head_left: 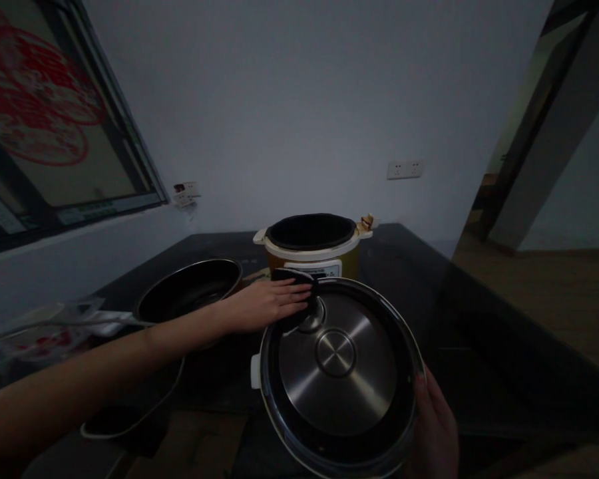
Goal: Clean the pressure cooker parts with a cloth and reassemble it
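Observation:
A round cooker lid [337,372] with a shiny metal inner plate is held up, its underside facing me. My right hand [432,432] grips its lower right rim. My left hand [267,303] lies with fingers stretched flat, pressing a dark cloth [294,279] against the lid's upper left edge. Behind the lid stands an orange and white cooker body [312,249], open, with a black inner pot.
A black pan [190,289] sits left of the cooker on the dark countertop [404,266]. A white cord [130,426] loops near the front left. Plastic packaging [44,329] lies at the far left. Wall sockets [404,169] are on the back wall; a doorway opens at the right.

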`<state>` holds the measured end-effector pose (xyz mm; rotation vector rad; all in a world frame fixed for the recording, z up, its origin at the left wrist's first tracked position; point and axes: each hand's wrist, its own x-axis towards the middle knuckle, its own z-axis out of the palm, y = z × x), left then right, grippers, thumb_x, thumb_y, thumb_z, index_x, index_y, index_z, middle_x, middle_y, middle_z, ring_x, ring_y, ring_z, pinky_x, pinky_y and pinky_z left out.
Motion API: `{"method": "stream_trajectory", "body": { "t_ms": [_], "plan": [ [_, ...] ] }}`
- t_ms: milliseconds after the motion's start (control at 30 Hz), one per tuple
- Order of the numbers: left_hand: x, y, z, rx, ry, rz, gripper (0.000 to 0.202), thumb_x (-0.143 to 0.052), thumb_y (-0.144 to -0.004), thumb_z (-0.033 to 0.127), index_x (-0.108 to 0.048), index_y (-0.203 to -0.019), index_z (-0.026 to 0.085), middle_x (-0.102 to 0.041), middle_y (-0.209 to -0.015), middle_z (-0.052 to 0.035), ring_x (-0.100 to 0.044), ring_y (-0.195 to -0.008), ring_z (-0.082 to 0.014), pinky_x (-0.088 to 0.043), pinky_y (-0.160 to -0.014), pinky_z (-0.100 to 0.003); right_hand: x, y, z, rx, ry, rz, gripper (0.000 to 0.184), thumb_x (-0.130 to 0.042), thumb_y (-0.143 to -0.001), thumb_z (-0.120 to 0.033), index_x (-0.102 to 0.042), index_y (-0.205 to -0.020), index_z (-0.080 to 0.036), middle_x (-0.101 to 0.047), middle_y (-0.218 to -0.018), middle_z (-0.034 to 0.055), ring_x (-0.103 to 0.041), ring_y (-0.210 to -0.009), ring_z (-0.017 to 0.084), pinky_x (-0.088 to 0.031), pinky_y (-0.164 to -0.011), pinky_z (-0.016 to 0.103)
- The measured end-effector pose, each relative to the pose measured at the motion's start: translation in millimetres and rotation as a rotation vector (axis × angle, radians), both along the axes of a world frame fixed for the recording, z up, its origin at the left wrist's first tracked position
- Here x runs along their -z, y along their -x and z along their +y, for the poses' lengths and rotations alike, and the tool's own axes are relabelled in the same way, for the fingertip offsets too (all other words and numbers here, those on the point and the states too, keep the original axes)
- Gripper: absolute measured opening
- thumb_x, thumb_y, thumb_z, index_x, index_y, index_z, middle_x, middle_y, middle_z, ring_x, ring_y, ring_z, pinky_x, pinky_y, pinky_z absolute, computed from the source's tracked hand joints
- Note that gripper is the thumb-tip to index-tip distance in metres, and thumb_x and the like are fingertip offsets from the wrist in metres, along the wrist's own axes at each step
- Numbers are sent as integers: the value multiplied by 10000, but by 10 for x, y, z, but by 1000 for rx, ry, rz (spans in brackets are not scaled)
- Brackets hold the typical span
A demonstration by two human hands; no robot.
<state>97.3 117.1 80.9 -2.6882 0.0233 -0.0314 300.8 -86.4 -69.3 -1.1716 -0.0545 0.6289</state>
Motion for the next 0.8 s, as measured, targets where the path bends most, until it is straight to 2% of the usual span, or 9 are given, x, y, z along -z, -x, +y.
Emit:
{"method": "stream_trajectory", "body": {
  "t_ms": [133, 300, 433, 533, 667, 800],
  "plan": [
    [208, 236, -224, -83, -60, -107, 352, -411, -974, 137, -564, -1289, 104, -581, -1367, -118, -439, -1356, -229, -331, -1143, -419, -15, 6, -6, -5, -1, 42, 696, -741, -659, -577, -633, -1251, -229, -642, -1296, 55, -519, -1271, 308, -433, -1041, 418],
    [465, 448, -558, -191, -136, -199, 363, -383, -960, 100, -575, -1269, 97, -580, -1365, -129, -492, -1316, -235, -383, -1106, -413, 15, -9, 17, -22, 5, -8, 652, -710, -706, -570, -626, -1261, -238, -625, -1322, 46, -516, -1276, 291, -428, -1046, 408],
    [582, 503, -586, -243, -170, -290, 438, -344, -947, 56, -487, -1360, 87, -519, -1429, -118, -424, -1366, -237, -389, -1105, -412, 40, -15, 15, -24, 7, -35, 615, -699, -725, -565, -638, -1242, -237, -617, -1332, 42, -504, -1287, 290, -419, -1056, 413],
    [569, 452, -464, -221, -149, -325, 453, -328, -958, 67, -434, -1398, 78, -478, -1464, -119, -325, -1419, -236, -379, -1120, -406, 10, -7, 8, -27, 6, -52, 617, -702, -714, -573, -651, -1223, -227, -622, -1325, 50, -509, -1281, 299, -412, -1062, 429],
    [473, 279, -284, -195, -91, -360, 465, -309, -952, 49, -418, -1404, 64, -455, -1478, -141, -215, -1454, -227, -349, -1143, -400, -33, -2, 9, -15, 7, -76, 631, -698, -708, -573, -654, -1217, -203, -633, -1307, 68, -527, -1262, 305, -458, -1016, 415],
    [372, 27, -159, -293, 6, -399, 520, -300, -912, 15, -387, -1424, 50, -426, -1491, -169, -282, -1431, -210, -344, -1144, -377, -12, -11, 6, -28, 27, -51, 636, -688, -719, -579, -637, -1242, -221, -626, -1318, 60, -516, -1274, 303, -466, -1006, 410]
  ]
}}
